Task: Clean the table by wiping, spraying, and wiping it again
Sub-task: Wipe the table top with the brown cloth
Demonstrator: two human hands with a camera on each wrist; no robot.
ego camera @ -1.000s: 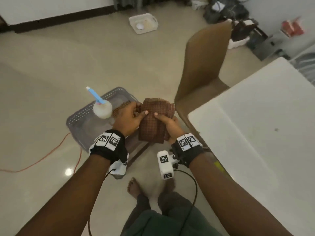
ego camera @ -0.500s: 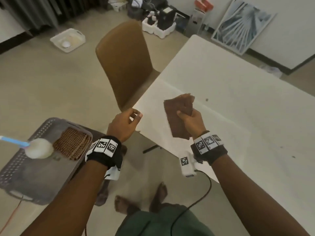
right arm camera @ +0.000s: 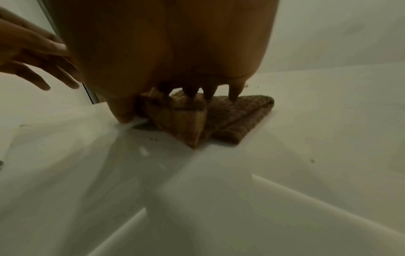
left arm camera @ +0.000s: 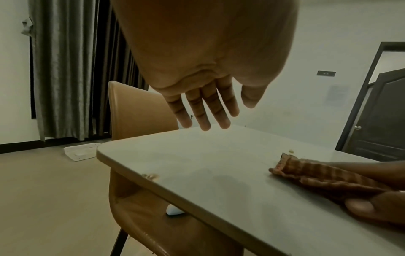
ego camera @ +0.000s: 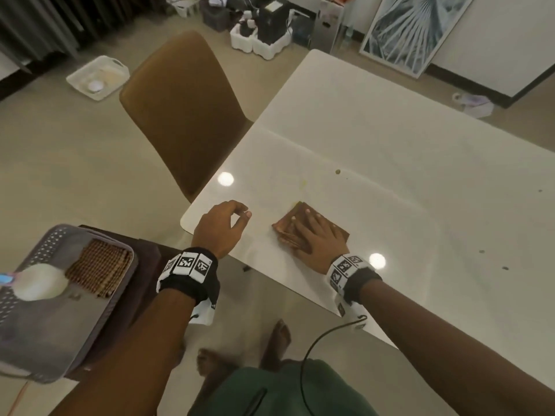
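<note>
Pressing flat, my right hand pins the folded brown checked cloth to the white table near its corner; my left hand hovers beside, loosely spread, empty. Brown chair, grey curtains beyond; no legible writing.

The cloth lies on the table near its corner, under the right hand. The left hand is left of it. A chair stands behind the corner, a basket farther left.
</note>
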